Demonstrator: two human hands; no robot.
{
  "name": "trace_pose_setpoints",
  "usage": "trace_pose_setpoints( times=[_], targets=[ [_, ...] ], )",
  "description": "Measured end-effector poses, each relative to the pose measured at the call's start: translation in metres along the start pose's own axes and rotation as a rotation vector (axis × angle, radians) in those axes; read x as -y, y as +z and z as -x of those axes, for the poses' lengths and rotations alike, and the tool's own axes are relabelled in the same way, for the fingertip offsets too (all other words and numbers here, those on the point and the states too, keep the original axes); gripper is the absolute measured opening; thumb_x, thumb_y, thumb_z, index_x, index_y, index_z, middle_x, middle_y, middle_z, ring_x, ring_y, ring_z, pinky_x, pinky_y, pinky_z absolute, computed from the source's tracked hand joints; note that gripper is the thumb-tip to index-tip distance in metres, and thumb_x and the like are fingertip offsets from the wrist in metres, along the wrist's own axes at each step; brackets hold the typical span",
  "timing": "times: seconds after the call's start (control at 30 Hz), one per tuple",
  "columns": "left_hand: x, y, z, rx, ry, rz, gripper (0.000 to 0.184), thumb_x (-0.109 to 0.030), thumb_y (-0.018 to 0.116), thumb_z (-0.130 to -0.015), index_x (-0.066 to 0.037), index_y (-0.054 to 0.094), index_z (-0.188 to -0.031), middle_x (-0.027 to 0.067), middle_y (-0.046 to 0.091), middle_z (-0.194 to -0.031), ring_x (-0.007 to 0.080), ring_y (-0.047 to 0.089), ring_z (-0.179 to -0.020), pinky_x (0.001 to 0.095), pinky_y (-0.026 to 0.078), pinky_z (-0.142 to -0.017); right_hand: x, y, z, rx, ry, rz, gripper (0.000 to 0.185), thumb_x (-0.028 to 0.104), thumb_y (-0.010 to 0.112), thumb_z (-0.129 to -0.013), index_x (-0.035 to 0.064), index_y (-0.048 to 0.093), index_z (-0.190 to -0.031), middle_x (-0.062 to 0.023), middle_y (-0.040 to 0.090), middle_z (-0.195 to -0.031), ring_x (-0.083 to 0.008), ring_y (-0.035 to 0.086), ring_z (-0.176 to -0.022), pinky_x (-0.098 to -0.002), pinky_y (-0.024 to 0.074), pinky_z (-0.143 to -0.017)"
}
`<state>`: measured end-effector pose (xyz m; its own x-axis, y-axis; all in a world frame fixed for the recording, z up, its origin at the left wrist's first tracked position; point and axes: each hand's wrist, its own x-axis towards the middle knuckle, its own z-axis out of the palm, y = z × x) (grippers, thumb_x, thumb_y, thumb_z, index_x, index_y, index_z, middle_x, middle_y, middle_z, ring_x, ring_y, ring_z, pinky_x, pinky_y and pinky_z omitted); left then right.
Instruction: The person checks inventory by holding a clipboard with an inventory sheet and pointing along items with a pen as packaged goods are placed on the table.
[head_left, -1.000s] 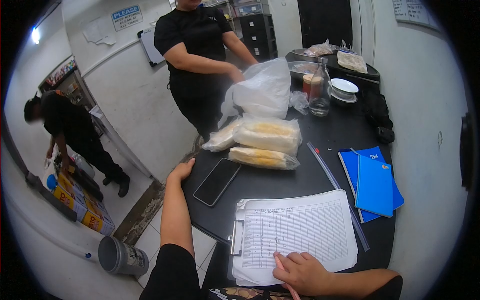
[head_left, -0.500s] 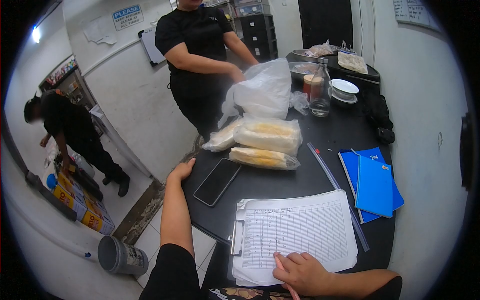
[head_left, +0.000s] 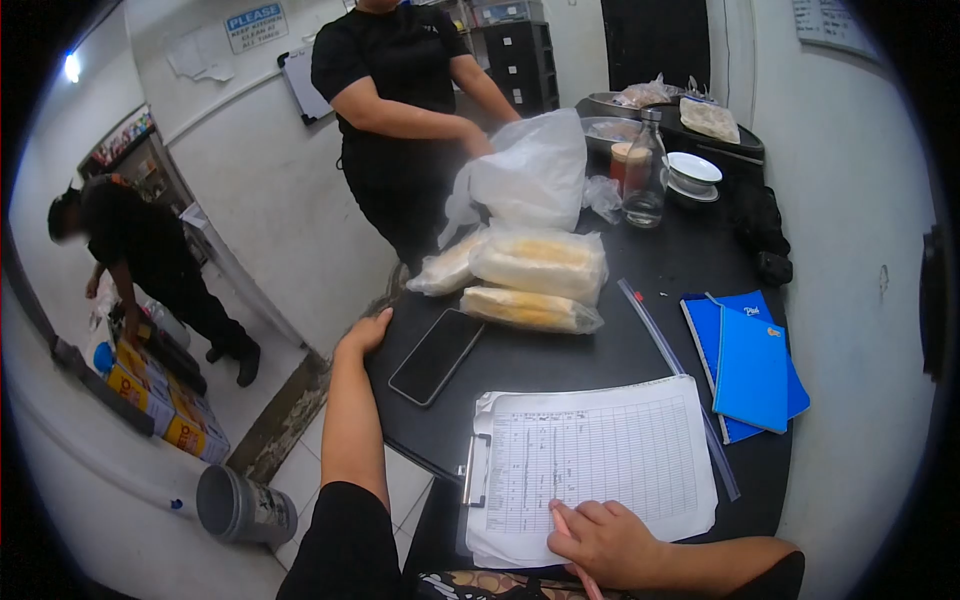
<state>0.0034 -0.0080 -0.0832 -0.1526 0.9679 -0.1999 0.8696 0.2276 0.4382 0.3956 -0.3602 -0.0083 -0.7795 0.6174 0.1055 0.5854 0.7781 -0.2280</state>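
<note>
My right hand [head_left: 607,545] is closed on a pink pen [head_left: 580,568], its tip near the lower part of a printed table on white sheets [head_left: 620,450]. The sheets are held by a clipboard's metal clip [head_left: 477,470] at their left side. My left hand [head_left: 368,330] rests at the left edge of the black table [head_left: 430,430], fingers partly visible and holding nothing. Right of that hand lies a dark phone [head_left: 436,357]. Beyond the phone are wrapped pale yellow packs [head_left: 530,310], next to a white plastic bag [head_left: 530,170].
Across the table a person [head_left: 400,110] in black reaches into the bag. Another person [head_left: 150,250] bends over boxes at left. Blue notebooks [head_left: 752,370], a plastic strip [head_left: 680,380], a glass bottle [head_left: 646,175] and bowls [head_left: 693,170] are on the table. A grey bin [head_left: 240,507] stands below.
The view has shifted slightly, so the table items appear a little higher. The person at left has moved one arm. My hands keep nearly the same places.
</note>
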Motion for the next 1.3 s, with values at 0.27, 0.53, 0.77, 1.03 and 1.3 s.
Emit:
trace_pose_setpoints(
  times=[0.27, 0.53, 0.77, 1.03, 1.3],
  targets=[
    [-0.031, -0.016, 0.043, -0.072, 0.092, -0.131, 0.073, -0.056, 0.023, -0.092, 0.003, 0.050, -0.123, 0.0251, 0.045, -0.130, 0.0376, 0.040, -0.124, 0.0420, 0.028, -0.105, 0.006, 0.015, 0.007, -0.096, 0.034, -0.032, 0.032, 0.019, 0.060, -0.067, 0.0057, 0.052, -0.094, -0.0207, 0.053, -0.118, -0.0273, 0.053, -0.089, -0.0384, 0.0437, -0.071],
    [0.027, 0.015, -0.037, -0.035, 0.078, 0.013, 0.079, -0.058, 0.026, -0.091, 0.014, 0.055, -0.110, 0.0316, 0.051, -0.118, 0.0417, 0.044, -0.119, 0.0437, 0.032, -0.101, 0.012, 0.000, -0.004, -0.134, -0.018, 0.141, 0.027, 0.021, 0.060, -0.072, 0.0063, 0.054, -0.093, -0.0181, 0.057, -0.113, -0.0259, 0.055, -0.086, -0.0362, 0.0456, -0.066],
    [0.020, 0.013, -0.030, -0.052, 0.042, 0.011, 0.075, -0.056, 0.032, -0.090, 0.012, 0.054, -0.111, 0.0307, 0.050, -0.120, 0.0410, 0.045, -0.118, 0.0416, 0.034, -0.100, 0.005, -0.075, -0.018, -0.048, 0.087, -0.426, 0.031, 0.030, 0.064, -0.081, 0.0063, 0.054, -0.100, -0.0206, 0.052, -0.124, -0.0278, 0.055, -0.092, -0.0342, 0.0447, -0.076],
    [0.023, 0.014, -0.033, -0.042, 0.055, 0.038, 0.077, -0.057, 0.030, -0.090, 0.013, 0.054, -0.111, 0.0327, 0.048, -0.121, 0.0412, 0.042, -0.121, 0.0415, 0.031, -0.102, 0.019, -0.148, 0.016, -0.801, 0.005, -0.487, 0.033, 0.027, 0.065, -0.080, 0.0039, 0.059, -0.103, -0.0168, 0.064, -0.097, -0.0237, 0.058, -0.070, -0.0326, 0.0426, -0.073],
    [0.010, 0.003, -0.013, 0.028, 0.027, -0.005, 0.082, -0.064, 0.023, -0.089, 0.006, 0.052, -0.120, 0.0268, 0.047, -0.127, 0.0367, 0.039, -0.125, 0.0424, 0.029, -0.104, 0.018, -0.159, 0.010, -0.297, -0.290, -0.125, 0.032, 0.022, 0.065, -0.074, 0.0040, 0.059, -0.100, -0.0145, 0.062, -0.089, -0.0247, 0.058, -0.069, -0.0323, 0.0453, -0.060]
  ],
)
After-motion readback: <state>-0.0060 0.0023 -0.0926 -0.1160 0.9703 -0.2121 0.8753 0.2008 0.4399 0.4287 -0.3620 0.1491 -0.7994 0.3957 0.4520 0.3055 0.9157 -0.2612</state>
